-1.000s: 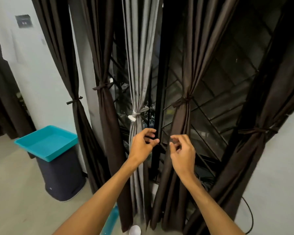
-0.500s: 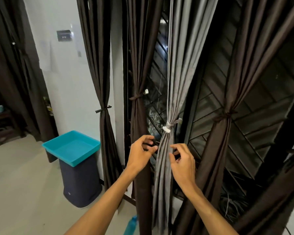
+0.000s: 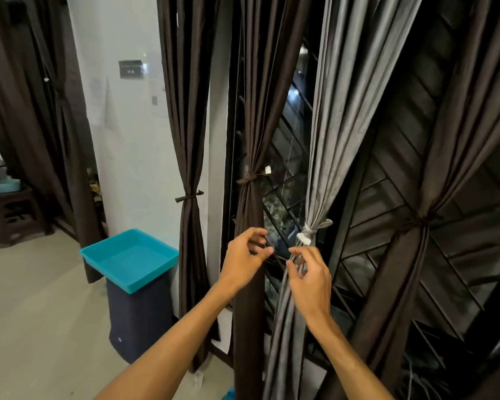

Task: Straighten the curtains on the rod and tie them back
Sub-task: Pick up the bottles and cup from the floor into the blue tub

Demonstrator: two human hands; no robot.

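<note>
Both forearms reach forward. The left hand, loosely curled, holds nothing before the brown curtain. The right hand curls against the grey curtain just under its tie; whether it grips cannot be told.

Dim indoor light, dark window, wide-angle bending at edges, slight softness throughout.

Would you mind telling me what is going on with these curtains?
A person stands at the window, where the curtains are already gathered and tied. Both hands are raised just below the tie of the grey curtain: the right hand is at its folds, though a grip is unclear, and the left hand, fingers loosely curled, holds nothing visible.
</note>
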